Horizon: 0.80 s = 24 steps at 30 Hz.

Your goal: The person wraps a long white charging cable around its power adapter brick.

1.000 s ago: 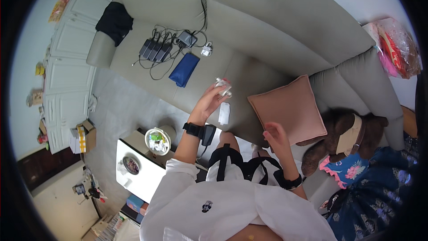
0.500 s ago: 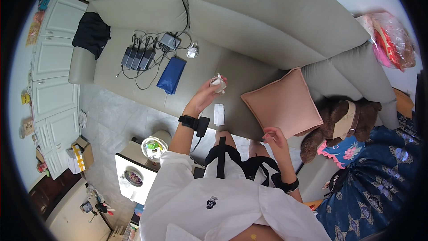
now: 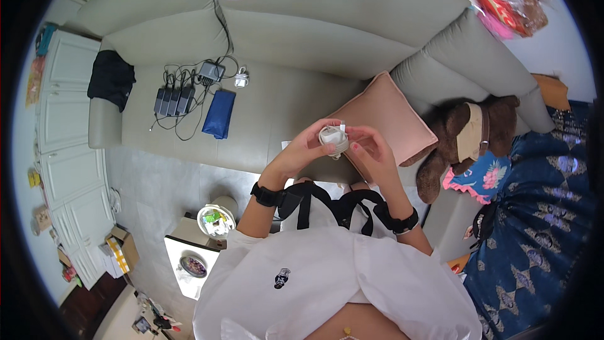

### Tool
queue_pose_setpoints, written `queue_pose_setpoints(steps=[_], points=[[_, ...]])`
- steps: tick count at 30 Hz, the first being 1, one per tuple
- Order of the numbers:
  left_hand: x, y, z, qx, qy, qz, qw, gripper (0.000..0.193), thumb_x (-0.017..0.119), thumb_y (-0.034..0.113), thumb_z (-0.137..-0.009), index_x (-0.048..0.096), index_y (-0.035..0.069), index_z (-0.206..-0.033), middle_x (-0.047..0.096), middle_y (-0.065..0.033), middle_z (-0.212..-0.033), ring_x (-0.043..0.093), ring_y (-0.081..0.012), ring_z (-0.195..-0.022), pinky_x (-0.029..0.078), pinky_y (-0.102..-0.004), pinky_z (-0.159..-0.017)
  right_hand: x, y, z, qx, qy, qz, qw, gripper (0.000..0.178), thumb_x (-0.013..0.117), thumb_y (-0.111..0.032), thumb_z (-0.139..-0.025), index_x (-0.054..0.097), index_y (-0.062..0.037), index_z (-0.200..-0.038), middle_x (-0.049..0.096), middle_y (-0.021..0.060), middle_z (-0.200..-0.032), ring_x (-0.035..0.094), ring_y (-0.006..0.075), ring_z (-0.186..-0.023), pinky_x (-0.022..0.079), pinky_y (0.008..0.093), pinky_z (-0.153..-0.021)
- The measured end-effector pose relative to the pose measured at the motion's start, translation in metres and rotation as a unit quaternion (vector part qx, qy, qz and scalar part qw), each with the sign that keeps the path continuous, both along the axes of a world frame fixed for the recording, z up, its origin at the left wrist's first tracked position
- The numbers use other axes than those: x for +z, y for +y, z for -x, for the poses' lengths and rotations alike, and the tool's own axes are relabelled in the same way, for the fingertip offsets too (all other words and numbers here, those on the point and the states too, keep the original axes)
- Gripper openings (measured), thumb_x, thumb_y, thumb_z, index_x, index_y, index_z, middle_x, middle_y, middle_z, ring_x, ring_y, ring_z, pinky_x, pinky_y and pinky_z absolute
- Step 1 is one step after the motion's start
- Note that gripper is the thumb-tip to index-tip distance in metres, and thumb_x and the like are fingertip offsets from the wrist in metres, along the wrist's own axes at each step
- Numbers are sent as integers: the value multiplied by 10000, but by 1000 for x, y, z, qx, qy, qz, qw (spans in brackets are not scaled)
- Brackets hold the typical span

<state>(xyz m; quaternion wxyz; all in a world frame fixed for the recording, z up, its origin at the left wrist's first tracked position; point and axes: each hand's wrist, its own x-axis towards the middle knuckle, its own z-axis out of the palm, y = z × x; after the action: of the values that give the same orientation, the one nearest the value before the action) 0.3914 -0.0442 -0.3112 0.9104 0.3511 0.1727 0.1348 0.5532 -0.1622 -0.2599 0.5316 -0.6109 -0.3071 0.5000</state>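
A white charger with its pale cable coiled around it [image 3: 333,138] is held up in front of me, over the seat's front edge. My left hand [image 3: 308,145] grips the coil from the left, thumb across its near side. At the coil's right side, the fingertips and thumb of my right hand [image 3: 375,153] close on its edge, near the small plug end. On the sofa seat farther left lie another white charger with a wound cable [image 3: 241,77], a blue folded pouch [image 3: 219,114] and several dark power adapters [image 3: 174,101] with tangled black cords.
A pink cushion [image 3: 399,123] and a brown teddy bear [image 3: 443,135] rest at the sofa's right [image 3: 283,94]. Black cloth [image 3: 111,80] hangs over the left armrest. A bin [image 3: 216,220] and a small white table [image 3: 179,277] stand at the lower left.
My right hand has risen from beside the cushion to meet the charger. My left hand has brought the charger nearer and to the right. The view has shifted.
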Motion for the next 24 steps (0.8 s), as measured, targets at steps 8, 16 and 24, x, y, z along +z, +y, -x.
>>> queue_pose_setpoints(steps=[8,16,24], points=[[26,-19,-18,-93,54,-28,994,383,530,241,-985,448,81,-1323,526,-31,-1220,517,-126,-1100,430,-293,-936,-6,-22,-16,-38,-89,-22,995,154,661,-84,-883,653,9,-1006,554,44,-990,604,125,-845,483,230,-725],[24,-38,-33,-83,-14,88,993,306,448,302,-1017,466,102,-1248,541,-31,-1133,538,-131,-999,446,-290,-829,6,-32,-10,-118,-18,-40,992,101,629,-66,-903,626,19,-957,522,48,-993,593,110,-778,494,223,-673],[23,-46,-33,-116,-14,96,989,304,438,302,-1020,443,110,-1255,548,-44,-1130,547,-137,-1028,445,-294,-814,9,-42,-5,-136,-35,-64,988,78,586,-39,-922,609,29,-953,506,44,-993,575,103,-782,501,229,-623]])
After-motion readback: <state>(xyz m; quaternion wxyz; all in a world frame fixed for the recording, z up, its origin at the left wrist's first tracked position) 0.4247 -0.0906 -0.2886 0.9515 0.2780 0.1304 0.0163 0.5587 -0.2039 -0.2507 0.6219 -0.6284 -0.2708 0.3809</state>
